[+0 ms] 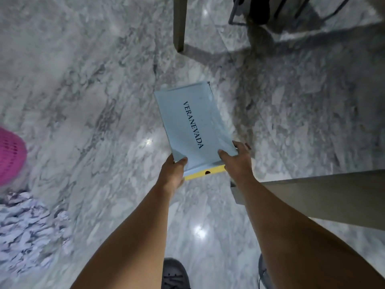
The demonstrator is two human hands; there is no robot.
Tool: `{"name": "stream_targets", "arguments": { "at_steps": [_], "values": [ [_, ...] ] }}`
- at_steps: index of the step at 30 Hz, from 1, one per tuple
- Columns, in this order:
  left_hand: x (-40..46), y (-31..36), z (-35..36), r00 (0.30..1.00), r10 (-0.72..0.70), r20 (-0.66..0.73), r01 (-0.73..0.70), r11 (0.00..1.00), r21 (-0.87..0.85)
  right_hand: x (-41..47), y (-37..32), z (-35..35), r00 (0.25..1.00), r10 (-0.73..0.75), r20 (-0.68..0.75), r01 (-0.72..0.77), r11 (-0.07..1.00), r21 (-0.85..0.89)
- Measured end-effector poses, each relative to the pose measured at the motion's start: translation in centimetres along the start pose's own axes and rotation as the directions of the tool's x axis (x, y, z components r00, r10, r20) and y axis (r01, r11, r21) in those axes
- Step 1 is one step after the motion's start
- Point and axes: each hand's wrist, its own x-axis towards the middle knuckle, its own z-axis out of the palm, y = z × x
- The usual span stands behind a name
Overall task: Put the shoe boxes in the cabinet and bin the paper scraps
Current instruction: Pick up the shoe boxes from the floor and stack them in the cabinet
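Note:
A light blue shoe box (191, 124) with dark lettering on its lid is held above the marble floor, with a yellow box (205, 173) showing under its near edge. My left hand (174, 173) grips the near left corner, thumb on the lid. My right hand (237, 158) grips the near right corner, fingers curled over the edge. A heap of white paper scraps (27, 232) lies on the floor at the left. No cabinet interior is in view.
A pink perforated basket (10, 157) sits at the left edge above the scraps. A grey panel edge (325, 197) juts in from the right. A furniture leg (179, 24) and a dark metal frame (270, 13) stand ahead. My shoe (175, 274) is below.

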Motion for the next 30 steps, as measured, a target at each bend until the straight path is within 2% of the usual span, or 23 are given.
{"name": "stream_targets", "arguments": {
  "at_steps": [2,8,11,16,23,27,30],
  "values": [
    [-2.6,-1.4,-1.8,1.0,-0.011,-0.015,0.011,1.0,-0.02,-3.6,-0.1,0.0,1.0,-0.019,-0.001,0.019,0.999,-0.029],
    [-15.5,-8.3,-8.7,0.999,-0.003,-0.054,-0.002,0.996,-0.09,-18.7,-1.2,0.7,0.997,-0.042,0.064,0.038,0.998,0.053],
    [-24.5,-13.7,-12.5,0.997,-0.017,-0.078,0.001,0.981,-0.193,-27.8,-0.9,1.1,0.989,-0.08,0.122,0.077,0.997,0.029],
    [-38.9,-25.4,-18.1,0.971,-0.076,-0.227,-0.015,0.927,-0.375,-43.8,1.5,1.7,0.956,-0.113,0.269,0.132,0.99,-0.053],
    [-53.6,-39.3,-23.4,0.892,-0.185,-0.413,-0.039,0.878,-0.476,-62.4,4.9,3.0,0.878,-0.155,0.453,0.221,0.97,-0.098],
    [-58.9,-43.9,-26.8,0.849,-0.256,-0.462,-0.076,0.806,-0.588,-69.0,5.6,4.9,0.806,-0.21,0.553,0.334,0.933,-0.133],
    [-61.6,-45.3,-30.1,0.802,-0.258,-0.539,-0.181,0.755,-0.63,-73.5,3.7,7.2,0.755,-0.266,0.599,0.406,0.907,-0.109]
  ]
}}
